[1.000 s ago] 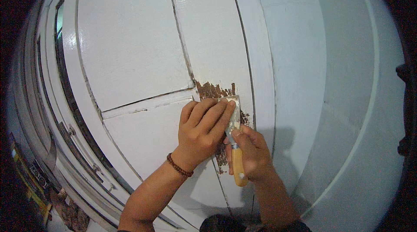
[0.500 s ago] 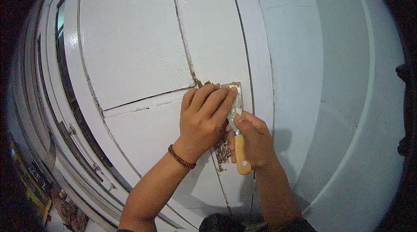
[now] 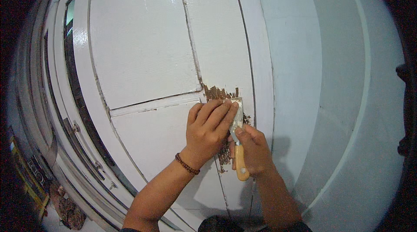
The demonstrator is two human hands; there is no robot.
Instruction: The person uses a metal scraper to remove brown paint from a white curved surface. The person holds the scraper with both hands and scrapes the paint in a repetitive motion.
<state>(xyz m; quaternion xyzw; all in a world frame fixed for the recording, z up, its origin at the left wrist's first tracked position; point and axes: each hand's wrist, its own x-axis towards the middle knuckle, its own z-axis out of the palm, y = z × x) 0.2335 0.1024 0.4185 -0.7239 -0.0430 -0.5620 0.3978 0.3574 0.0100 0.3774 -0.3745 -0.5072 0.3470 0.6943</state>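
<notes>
Just below the frame's centre, the scraper (image 3: 239, 153) needs a low, even angle against the white door (image 3: 143, 58), the left hand (image 3: 207, 130) pressing its blade (image 3: 238, 116) with fingers together, the right hand (image 3: 255, 151) pinching its neck between thumb and fingers.

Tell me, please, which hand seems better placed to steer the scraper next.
Probably the right hand: it grips the scraper where handle meets blade, while the left hand lays its fingers over the blade, better suited to pressing.
</notes>
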